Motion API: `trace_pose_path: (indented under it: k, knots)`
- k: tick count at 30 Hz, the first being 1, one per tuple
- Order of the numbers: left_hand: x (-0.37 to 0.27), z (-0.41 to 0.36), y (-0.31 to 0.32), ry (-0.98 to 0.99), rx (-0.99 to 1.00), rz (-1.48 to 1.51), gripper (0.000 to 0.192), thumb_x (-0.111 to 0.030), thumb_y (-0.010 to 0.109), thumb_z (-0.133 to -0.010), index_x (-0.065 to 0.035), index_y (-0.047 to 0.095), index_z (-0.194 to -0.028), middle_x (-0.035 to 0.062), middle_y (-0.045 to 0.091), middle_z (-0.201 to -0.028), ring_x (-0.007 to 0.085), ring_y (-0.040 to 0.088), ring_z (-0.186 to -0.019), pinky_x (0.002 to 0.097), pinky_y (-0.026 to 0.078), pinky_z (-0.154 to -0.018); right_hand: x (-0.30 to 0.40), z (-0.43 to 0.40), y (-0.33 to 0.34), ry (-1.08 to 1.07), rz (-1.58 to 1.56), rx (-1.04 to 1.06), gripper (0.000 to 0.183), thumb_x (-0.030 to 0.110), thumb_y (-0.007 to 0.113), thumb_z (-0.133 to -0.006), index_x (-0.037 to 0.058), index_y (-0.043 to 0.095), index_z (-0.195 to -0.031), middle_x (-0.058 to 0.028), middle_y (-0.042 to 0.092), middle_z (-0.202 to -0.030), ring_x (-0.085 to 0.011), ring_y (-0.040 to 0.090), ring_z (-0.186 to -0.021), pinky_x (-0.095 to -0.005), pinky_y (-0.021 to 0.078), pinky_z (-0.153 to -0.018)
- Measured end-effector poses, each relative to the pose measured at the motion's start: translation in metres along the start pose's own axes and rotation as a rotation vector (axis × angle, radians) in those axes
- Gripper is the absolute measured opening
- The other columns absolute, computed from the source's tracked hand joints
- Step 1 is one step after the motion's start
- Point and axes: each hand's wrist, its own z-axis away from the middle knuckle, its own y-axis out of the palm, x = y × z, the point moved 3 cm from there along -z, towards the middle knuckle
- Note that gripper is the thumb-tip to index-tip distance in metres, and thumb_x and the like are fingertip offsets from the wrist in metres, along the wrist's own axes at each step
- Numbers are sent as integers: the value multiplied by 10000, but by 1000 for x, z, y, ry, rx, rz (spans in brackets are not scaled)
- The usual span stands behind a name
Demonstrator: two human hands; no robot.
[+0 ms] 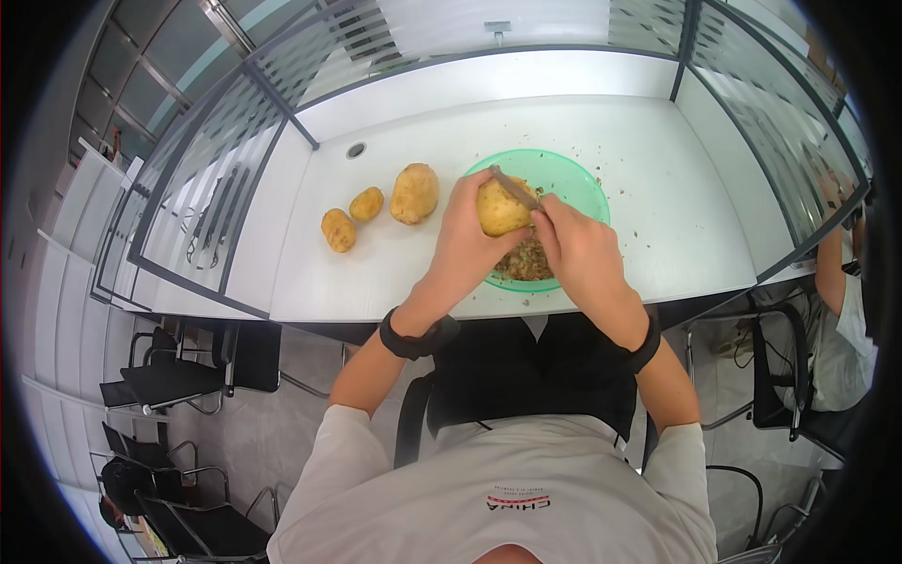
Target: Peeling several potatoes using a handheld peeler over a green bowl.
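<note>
My left hand (465,229) holds a large yellow potato (499,213) over a translucent green plastic basin (574,176). In my right hand (586,248) is a narrow grey-brown scraping tool (513,186), laid slantwise across the potato's upper side; whether it is a knife or a peeler I cannot tell. Much of the potato's surface looks scraped, with small brown spots left on it. Beneath my hands, a heap of brown peel scraps (525,261) lies in the near part of the basin. My fingers hide part of the potato and the tool's grip end.
Left of the basin, a large potato (414,194) and two smaller potatoes, one oval (366,204) and one knobbly (339,230), rest on the white desk (676,233). Peel bits dot the desk. Framed glass partitions (768,134) enclose it. Another person (842,324) sits at the far right.
</note>
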Motion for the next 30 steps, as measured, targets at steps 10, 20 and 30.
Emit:
trace_pose_path:
  k: [10, 20, 30]
  knots:
    - [1, -5, -7, -51, -44, 56, 739, -148, 861, -721, -5, 467, -1329, 166, 577, -1239, 284, 576, -1166, 377, 483, -974, 10, 6, 3, -70, -1, -49, 136, 149, 615, -957, 28, 551, -955, -114, 651, -778, -317, 635, -597, -386, 504, -493]
    - [1, -5, -7, -57, -45, 8, 705, -116, 869, -706, -23, 503, -1301, 127, 598, -1204, 233, 606, -1125, 339, 518, -940, -10, 2, 0, 92, 139, 43, 173, 180, 585, -982, 43, 509, -907, -110, 639, -757, -326, 617, -580, -392, 486, -478]
    - [4, -4, -4, -75, -41, 187, 715, -156, 866, -737, -17, 481, -1323, 122, 574, -1232, 205, 585, -1146, 330, 511, -960, -2, 10, -7, -73, -44, 21, 127, 154, 588, -978, 39, 541, -949, -132, 614, -691, -354, 609, -576, -410, 478, -485]
